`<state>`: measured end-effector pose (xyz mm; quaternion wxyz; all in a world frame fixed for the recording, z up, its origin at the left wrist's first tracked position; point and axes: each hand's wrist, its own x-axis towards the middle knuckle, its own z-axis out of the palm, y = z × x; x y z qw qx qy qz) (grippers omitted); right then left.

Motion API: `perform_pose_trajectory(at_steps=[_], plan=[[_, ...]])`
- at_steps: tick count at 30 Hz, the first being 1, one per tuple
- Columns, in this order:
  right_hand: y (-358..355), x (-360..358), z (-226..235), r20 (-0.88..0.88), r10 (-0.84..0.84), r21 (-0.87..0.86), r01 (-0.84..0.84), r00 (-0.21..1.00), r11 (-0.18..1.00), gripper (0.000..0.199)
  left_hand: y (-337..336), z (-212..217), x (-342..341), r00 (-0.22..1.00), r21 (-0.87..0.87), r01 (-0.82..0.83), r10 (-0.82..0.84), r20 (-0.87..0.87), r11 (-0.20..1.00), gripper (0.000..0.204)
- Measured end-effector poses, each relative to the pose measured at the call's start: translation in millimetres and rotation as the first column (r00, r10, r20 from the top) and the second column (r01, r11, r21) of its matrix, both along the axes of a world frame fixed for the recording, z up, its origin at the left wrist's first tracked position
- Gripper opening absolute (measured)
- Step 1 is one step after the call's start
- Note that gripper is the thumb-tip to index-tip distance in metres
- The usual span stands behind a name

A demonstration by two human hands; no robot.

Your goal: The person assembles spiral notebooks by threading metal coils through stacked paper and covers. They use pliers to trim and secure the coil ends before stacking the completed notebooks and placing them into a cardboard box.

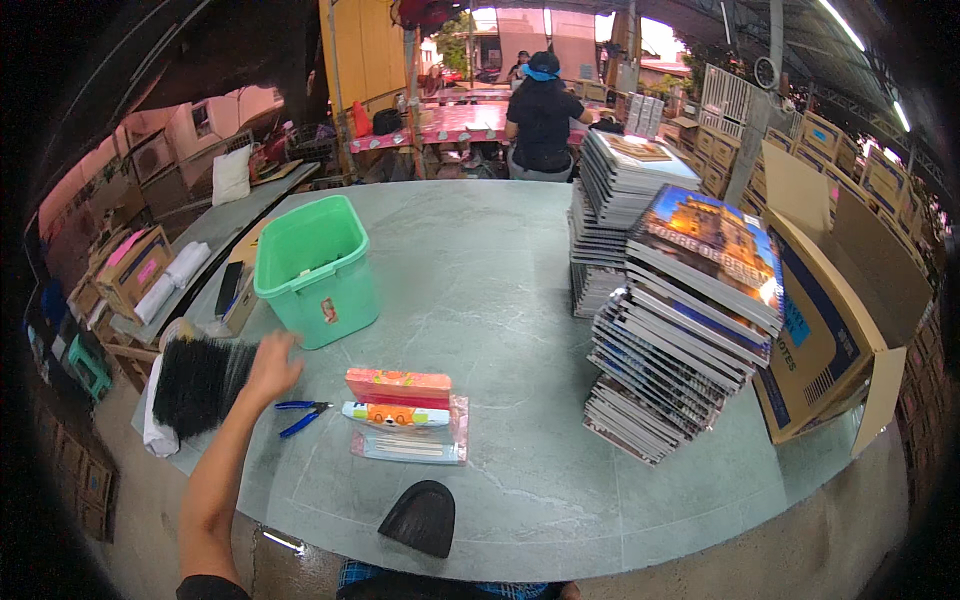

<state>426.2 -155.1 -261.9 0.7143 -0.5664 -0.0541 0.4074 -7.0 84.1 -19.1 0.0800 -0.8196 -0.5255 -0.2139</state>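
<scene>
My left hand (273, 368) is above the table, fingers curled, between a bundle of thin black coils or bristles (203, 385) and a green plastic tub (325, 305). Whatever it may hold is too small or hidden to tell. The black bundle lies partly over a white cloth (158, 412) at the table's left edge. Just right of my forearm rest blue-handled pliers (300, 417). Further right lie flat plastic-wrapped packs (405, 418), pink, white and pale blue. At the lower edge a small patch of skin (570, 591) may be my right hand; its fingers are hidden.
Tall stacks of spiral-bound notebooks (690, 310) stand on the right, beside an open cardboard box (825, 330). A black rounded object (420, 518) lies near the front edge. Beyond the table a person in dark clothes (543, 125) faces away. More boxes (880, 190) are piled behind.
</scene>
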Motion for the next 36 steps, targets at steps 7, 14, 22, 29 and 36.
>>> perform_pose_trajectory(at_steps=[7, 14, 22, 29, 36], plan=[[-24.8, 26.1, 1.7, 0.002, -0.076, 0.016, 0.076, 0.997, 0.997, 0.034, -67.6, 143.6, 311.3, 0.57, -0.295, 0.759, -0.373, 0.732, 0.58, 0.056], [-36.0, 39.7, -3.3, -0.032, -0.104, 0.01, 0.105, 0.994, 0.994, 0.033, -87.5, 162.9, 432.0, 0.155, -0.11, 0.946, -0.127, 0.98, 0.306, 0.06], [-44.3, 45.7, -6.3, -0.069, -0.133, -0.001, 0.133, 0.989, 0.991, 0.032, -100.5, 168.1, 423.8, 0.255, -0.209, 0.915, -0.095, 0.962, 0.344, 0.061], [-45.2, 43.8, -8.4, -0.131, -0.133, 0.01, 0.136, 0.982, 0.991, 0.031, -85.0, 139.6, 358.8, 0.477, -0.405, 0.839, -0.133, 0.869, 0.364, 0.064], [-56.2, 39.8, -19.4, -0.162, -0.177, -0.002, 0.179, 0.971, 0.984, 0.03, -104.6, 122.0, 344.9, 0.527, -0.497, 0.838, -0.097, 0.844, 0.225, 0.066]])
